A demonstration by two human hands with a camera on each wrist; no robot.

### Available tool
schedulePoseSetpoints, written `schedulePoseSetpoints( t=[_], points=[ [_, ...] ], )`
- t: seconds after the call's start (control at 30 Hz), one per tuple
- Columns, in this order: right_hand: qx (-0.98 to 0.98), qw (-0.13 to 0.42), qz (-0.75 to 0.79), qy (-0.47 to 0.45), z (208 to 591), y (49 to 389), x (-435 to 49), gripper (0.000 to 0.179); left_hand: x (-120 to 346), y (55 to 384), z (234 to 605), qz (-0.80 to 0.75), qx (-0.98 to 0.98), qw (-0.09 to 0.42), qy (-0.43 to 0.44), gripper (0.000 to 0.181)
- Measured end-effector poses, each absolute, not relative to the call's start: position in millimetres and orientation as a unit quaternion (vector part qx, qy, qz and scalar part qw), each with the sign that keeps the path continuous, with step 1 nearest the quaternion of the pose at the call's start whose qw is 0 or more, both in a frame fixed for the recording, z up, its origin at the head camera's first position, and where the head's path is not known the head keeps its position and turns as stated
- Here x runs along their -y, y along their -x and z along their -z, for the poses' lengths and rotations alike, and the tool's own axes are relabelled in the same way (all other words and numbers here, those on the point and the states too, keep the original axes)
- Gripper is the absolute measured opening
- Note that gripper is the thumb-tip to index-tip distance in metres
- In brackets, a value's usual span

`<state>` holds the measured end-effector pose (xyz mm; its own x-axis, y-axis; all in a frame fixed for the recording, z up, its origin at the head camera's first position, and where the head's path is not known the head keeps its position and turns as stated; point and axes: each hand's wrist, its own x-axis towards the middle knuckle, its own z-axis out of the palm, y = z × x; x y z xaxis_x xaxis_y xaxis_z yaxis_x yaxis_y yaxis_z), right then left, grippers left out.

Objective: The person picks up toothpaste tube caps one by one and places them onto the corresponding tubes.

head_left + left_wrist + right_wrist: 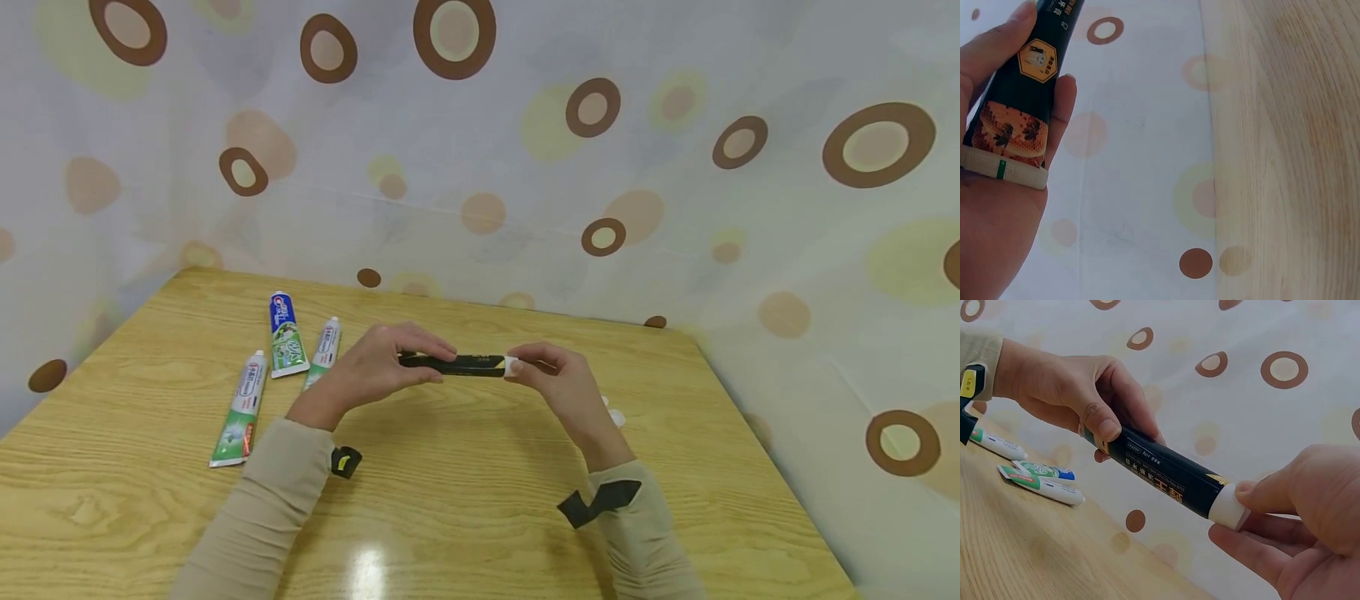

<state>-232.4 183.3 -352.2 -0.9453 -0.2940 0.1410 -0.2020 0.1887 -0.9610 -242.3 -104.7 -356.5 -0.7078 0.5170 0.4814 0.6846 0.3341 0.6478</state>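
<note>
A black toothpaste tube (476, 365) with gold lettering is held level above the table between both hands. My left hand (375, 362) grips it near its flat crimped end, thumb on one side and fingers on the other. In the left wrist view, a honeycomb picture (1013, 134) shows on the tube near that pale end. At the other end my right hand (562, 387) pinches the white cap (1229, 507) between thumb and fingers. The cap sits against the tube; whether it is loose cannot be seen.
On the left of the wooden table (450, 500) lie a blue-and-green toothpaste tube (287, 333) and two white-and-green ones (242, 408), one partly behind the left hand. Small white round pieces (617, 417) lie beside the right wrist. A dotted sheet (480, 167) hangs behind the table.
</note>
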Motion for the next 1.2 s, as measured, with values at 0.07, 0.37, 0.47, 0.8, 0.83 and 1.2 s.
schedulePoseSetpoints(
  t=[0.07,0.37,0.47,0.8,0.83,1.2],
  points=[
    [-0.766,0.039,0.622,0.161,353.7,233.6,-184.3,0.033,105.4,242.9,357.4,0.445,0.809,0.093,0.372,0.027],
    [-0.749,0.050,0.641,0.161,358.9,237.2,-187.5,0.036,111.5,244.9,360.6,0.461,0.804,0.085,0.367,0.027],
    [-0.742,0.054,0.650,0.156,362.8,239.3,-186.4,0.035,112.8,246.3,363.3,0.453,0.810,0.079,0.364,0.027],
    [-0.759,0.057,0.637,0.124,375.9,245.8,-185.4,0.029,110.9,250.7,371.5,0.401,0.842,0.053,0.357,0.031],
    [-0.761,0.057,0.635,0.122,377.7,246.5,-185.1,0.029,110.6,251.2,372.4,0.400,0.844,0.046,0.354,0.031],
    [-0.792,0.057,0.600,0.098,395.0,251.4,-181.5,0.026,109.2,259.0,385.2,0.383,0.856,0.012,0.347,0.030]
  ],
)
